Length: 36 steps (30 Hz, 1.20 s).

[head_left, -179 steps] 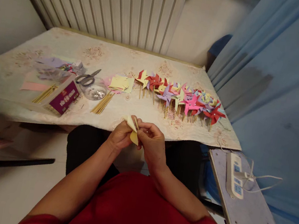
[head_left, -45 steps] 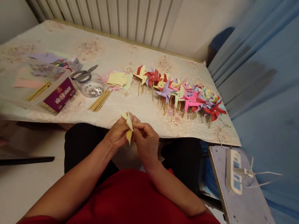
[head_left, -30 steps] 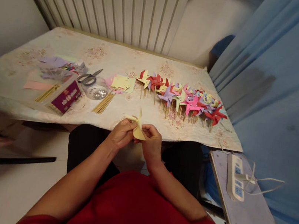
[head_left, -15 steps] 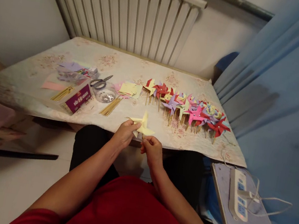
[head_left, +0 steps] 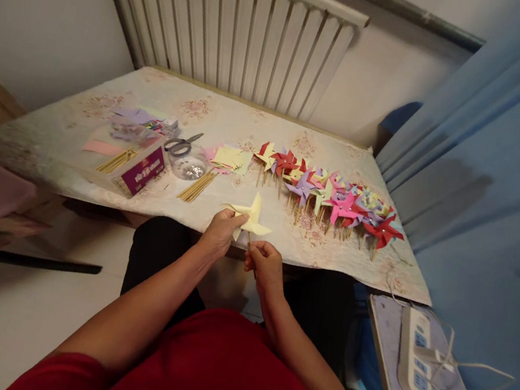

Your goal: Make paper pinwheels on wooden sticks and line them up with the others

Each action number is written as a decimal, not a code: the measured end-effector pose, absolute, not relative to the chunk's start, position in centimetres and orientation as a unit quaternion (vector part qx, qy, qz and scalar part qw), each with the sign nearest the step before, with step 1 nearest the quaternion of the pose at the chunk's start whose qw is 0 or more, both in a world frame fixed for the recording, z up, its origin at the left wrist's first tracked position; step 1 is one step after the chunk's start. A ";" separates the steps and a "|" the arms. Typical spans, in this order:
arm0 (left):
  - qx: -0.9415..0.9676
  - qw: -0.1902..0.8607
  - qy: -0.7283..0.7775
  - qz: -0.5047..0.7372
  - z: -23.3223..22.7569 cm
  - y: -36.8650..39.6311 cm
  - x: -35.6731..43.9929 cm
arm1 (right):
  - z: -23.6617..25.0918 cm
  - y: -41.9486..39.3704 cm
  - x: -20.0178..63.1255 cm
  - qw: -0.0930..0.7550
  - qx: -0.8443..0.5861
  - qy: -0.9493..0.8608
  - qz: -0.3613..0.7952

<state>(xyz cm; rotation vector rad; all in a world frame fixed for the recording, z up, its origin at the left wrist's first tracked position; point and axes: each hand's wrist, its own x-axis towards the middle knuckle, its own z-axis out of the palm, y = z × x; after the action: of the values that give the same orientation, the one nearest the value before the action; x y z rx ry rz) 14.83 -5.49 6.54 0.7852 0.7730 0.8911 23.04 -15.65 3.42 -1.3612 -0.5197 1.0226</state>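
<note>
A pale yellow paper pinwheel (head_left: 251,216) is held just off the table's front edge. My left hand (head_left: 221,233) pinches its folded blades from the left. My right hand (head_left: 263,262) grips the thin wooden stick under it. Behind it on the flowered tablecloth (head_left: 214,110) lies a row of finished pinwheels (head_left: 333,196) in red, pink, purple and yellow, sticks pointing toward me.
At the table's left are scissors (head_left: 180,144) on a clear bowl of pins (head_left: 188,168), yellow paper squares (head_left: 231,158), loose sticks (head_left: 197,185), a purple box (head_left: 143,168) and coloured paper (head_left: 129,117). A power strip (head_left: 416,358) lies on a board at right. A radiator (head_left: 236,28) stands behind.
The folded yellow paper has spread into a pinwheel shape; my right hand slid down onto its stick. My view has tilted up and shifted a little.
</note>
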 end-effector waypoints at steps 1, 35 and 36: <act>0.360 0.755 0.358 0.414 6.4 -5.4 14.8 | 3.3 -15.7 23.1 0.627 -0.595 -0.228 0.448; 0.344 0.794 0.345 0.363 5.2 -5.4 13.5 | 3.7 -15.9 23.7 0.638 -0.589 -0.183 0.462; 0.342 0.796 0.345 0.361 5.2 -5.4 13.5 | 3.7 -15.9 23.7 0.639 -0.588 -0.182 0.462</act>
<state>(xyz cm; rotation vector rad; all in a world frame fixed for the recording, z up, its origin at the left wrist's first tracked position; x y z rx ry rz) 13.55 -5.44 5.21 0.7345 0.7406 0.7757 23.68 -15.86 3.74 -1.3408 -0.4144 1.0538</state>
